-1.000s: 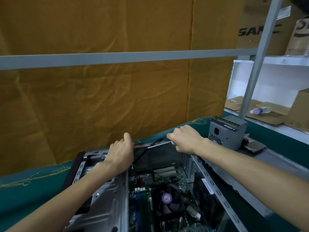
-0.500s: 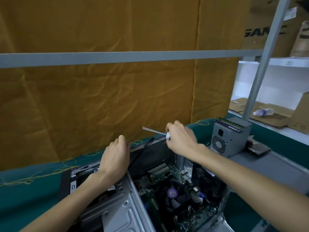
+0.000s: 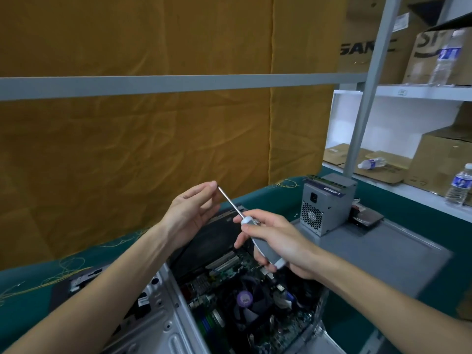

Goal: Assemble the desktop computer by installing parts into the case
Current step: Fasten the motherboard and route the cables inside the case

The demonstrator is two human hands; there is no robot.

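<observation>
The left hand [image 3: 190, 210] is raised above the open computer case [image 3: 163, 325], its fingertips pinching the tip of the screwdriver [image 3: 251, 229]. To its right and slightly lower, the right hand [image 3: 277, 242] grips the grey handle. Further right, beyond that hand, stands the power supply unit [image 3: 327, 205], outside the case.

Case [image 3: 163, 325] cut by bottom edge; screwdriver [image 3: 265, 245] handle part-hidden.
</observation>
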